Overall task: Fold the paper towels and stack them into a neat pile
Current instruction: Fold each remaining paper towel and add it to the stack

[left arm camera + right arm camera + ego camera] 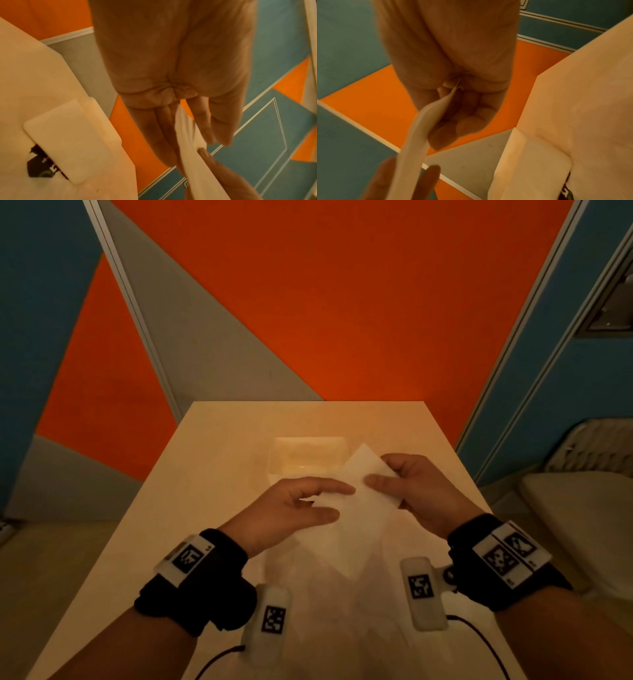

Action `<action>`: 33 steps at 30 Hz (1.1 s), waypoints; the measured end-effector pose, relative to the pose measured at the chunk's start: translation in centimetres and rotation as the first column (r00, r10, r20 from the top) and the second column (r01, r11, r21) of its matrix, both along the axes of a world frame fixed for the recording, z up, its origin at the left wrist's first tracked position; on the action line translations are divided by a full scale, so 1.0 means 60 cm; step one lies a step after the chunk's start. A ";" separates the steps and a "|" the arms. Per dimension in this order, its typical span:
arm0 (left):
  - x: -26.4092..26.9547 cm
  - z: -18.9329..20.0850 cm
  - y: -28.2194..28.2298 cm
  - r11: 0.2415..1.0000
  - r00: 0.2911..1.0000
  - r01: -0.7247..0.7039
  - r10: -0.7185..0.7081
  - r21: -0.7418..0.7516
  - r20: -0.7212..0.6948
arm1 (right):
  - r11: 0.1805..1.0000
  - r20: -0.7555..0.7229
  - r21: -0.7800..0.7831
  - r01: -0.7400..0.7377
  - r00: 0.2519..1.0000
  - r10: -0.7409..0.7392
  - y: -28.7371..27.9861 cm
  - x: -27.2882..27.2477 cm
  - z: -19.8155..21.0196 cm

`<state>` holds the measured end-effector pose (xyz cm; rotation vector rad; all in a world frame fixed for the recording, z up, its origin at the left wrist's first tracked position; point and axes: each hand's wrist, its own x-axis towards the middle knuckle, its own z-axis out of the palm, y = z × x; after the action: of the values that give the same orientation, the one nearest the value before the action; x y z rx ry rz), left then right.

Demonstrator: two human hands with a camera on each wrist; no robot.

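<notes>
Holding one paper towel [356, 491] above the table [212, 474], we pinch its left edge with our left hand [291, 508] and its right edge with our right hand [421, 491]. Behind it on the table sits a pale stack of towels [308, 453], just beyond our fingers.

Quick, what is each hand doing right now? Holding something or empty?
Left hand: pinching the left edge of a paper towel, held above the table.
Right hand: gripping the same paper towel at its right edge.
</notes>
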<state>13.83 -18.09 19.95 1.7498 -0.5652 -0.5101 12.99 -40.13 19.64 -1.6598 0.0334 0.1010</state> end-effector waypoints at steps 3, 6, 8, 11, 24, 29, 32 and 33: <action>-0.003 -0.010 -0.012 0.997 0.998 -0.055 0.053 -0.055 -0.029 | 0.992 -0.046 -0.031 -0.124 0.991 0.122 0.009 0.004 0.000; 0.007 -0.033 -0.001 0.969 0.975 -0.222 0.218 -0.105 -0.047 | 1.000 -0.069 -0.011 -0.002 0.998 0.001 -0.007 0.019 -0.011; 0.014 -0.053 0.022 0.922 0.931 -0.362 0.348 -0.140 -0.112 | 0.983 -0.086 -0.082 0.162 0.982 -0.168 -0.041 0.033 -0.032; 0.018 -0.092 0.067 0.853 0.853 -0.516 0.504 -0.078 -0.133 | 0.887 -0.073 -0.337 0.315 0.931 -0.358 -0.106 0.045 -0.091; -0.001 -0.266 0.178 0.773 0.880 -0.448 0.471 0.448 0.067 | 0.357 -0.381 -0.873 -0.334 0.922 -0.069 -0.148 0.008 -0.231; 0.008 -0.268 0.175 0.754 0.897 -0.423 0.427 0.502 0.115 | 0.263 -0.376 -0.899 -0.350 0.925 -0.055 -0.140 0.022 -0.212; 0.011 -0.268 0.175 0.740 0.895 -0.432 0.423 0.515 0.143 | 0.228 -0.335 -0.922 -0.313 0.940 -0.066 -0.135 0.027 -0.203; 0.011 -0.269 0.177 0.736 0.892 -0.439 0.426 0.515 0.153 | 0.227 -0.325 -0.926 -0.302 0.943 -0.073 -0.135 0.027 -0.203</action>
<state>14.50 -7.49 3.82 2.3455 0.0062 -0.3256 14.63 -48.22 7.48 -2.9621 0.2617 0.5684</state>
